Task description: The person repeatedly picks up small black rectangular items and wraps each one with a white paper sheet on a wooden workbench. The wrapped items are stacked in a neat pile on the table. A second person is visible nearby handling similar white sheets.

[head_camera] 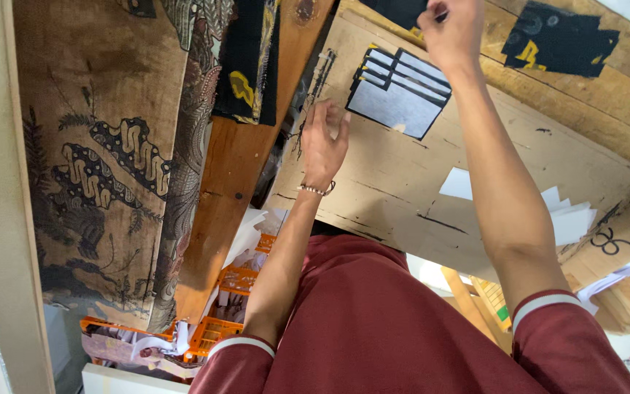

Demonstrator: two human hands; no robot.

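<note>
My left hand, with a bead bracelet at the wrist, rests with fingers spread on a brown cardboard sheet. Its fingertips lie just left of a fanned stack of grey cards with black edges. My right hand reaches past the stack to the far edge of the cardboard. It is closed around a thin dark object, right beside a black piece. What that thin object is cannot be made out.
Several white paper pieces lie on the cardboard at right. A black patch with a yellow mark sits on the wooden top. Brown patterned cloth and a black-yellow cloth hang at left. Orange crates stand below.
</note>
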